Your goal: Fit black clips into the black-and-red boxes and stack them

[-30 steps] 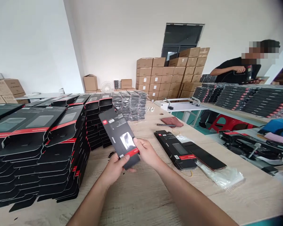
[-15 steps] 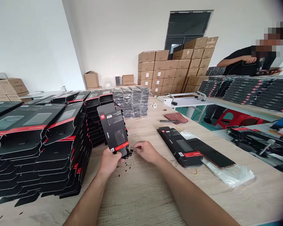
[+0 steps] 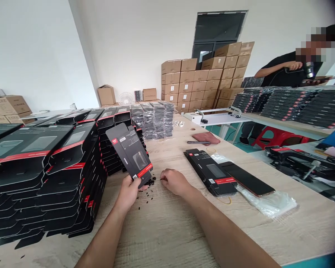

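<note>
My left hand [image 3: 127, 192] grips the lower end of a black cardboard box [image 3: 128, 149] with a red stripe and a small window, tilted up off the table. Behind and beside its lower end lies a small heap of tiny black pieces [image 3: 153, 181], a few of them scattered toward me. Just right of the heap, my right hand [image 3: 173, 181] is closed with fingertips pinched together; what they hold is too small to make out. A pile of flattened black boxes [image 3: 205, 167] lies to the right of that hand.
Open-ended black boxes [image 3: 41, 149] are stacked high on the left. A smartphone [image 3: 248, 178] rests on clear plastic bags [image 3: 280, 204] at right. Behind are plastic-wrapped stacks [image 3: 156, 121], a pen [image 3: 198, 142] and a brown pouch [image 3: 208, 137]. A co-worker [image 3: 281, 69] stands at the far right.
The box in my left hand has tipped further to the left at its top. My right hand has drawn slightly away from the small black pieces, fingers still pinched.
</note>
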The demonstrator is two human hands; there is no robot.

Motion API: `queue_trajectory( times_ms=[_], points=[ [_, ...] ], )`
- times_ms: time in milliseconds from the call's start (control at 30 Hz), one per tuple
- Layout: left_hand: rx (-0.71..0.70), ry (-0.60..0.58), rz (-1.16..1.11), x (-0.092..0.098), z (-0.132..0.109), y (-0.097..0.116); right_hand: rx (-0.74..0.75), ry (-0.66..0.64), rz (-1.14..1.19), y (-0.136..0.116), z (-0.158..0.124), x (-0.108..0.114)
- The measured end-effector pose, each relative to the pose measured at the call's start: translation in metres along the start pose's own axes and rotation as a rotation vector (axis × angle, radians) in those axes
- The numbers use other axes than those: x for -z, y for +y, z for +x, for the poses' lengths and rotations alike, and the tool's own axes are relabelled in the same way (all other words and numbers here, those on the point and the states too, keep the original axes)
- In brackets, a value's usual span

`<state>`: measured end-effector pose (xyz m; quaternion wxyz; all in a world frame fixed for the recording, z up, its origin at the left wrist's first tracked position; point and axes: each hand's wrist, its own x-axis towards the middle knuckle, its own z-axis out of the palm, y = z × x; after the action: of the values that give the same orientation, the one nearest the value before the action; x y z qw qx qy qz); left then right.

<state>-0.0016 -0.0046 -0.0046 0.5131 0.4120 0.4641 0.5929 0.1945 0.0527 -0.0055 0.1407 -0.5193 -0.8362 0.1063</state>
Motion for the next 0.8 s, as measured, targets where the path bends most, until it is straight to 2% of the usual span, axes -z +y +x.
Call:
queue_trajectory(
  times_ms=[133, 233, 333, 533, 633, 800],
  points=[
    [-0.041, -0.056, 0.081, 0.004, 0.004, -0.007, 0.065, -0.027, 0.093, 0.004, 0.002, -0.001],
    [-0.074, -0.065, 0.126, 0.006, 0.006, -0.012, 0.047, -0.021, 0.144, 0.006, 0.003, -0.002],
    [-0.096, -0.05, 0.158, 0.007, 0.008, -0.013, 0.025, -0.031, 0.129, 0.006, 0.002, -0.002],
    [-0.091, 0.01, 0.128, 0.006, 0.007, -0.01, 0.091, -0.008, 0.057, 0.003, 0.001, -0.003],
    [-0.089, 0.01, 0.105, 0.005, 0.006, -0.008, 0.116, 0.006, 0.112, 0.004, 0.002, -0.006],
    [-0.093, 0.017, 0.112, 0.004, 0.005, -0.006, 0.064, 0.042, 0.238, 0.008, 0.005, -0.01]
  ],
)
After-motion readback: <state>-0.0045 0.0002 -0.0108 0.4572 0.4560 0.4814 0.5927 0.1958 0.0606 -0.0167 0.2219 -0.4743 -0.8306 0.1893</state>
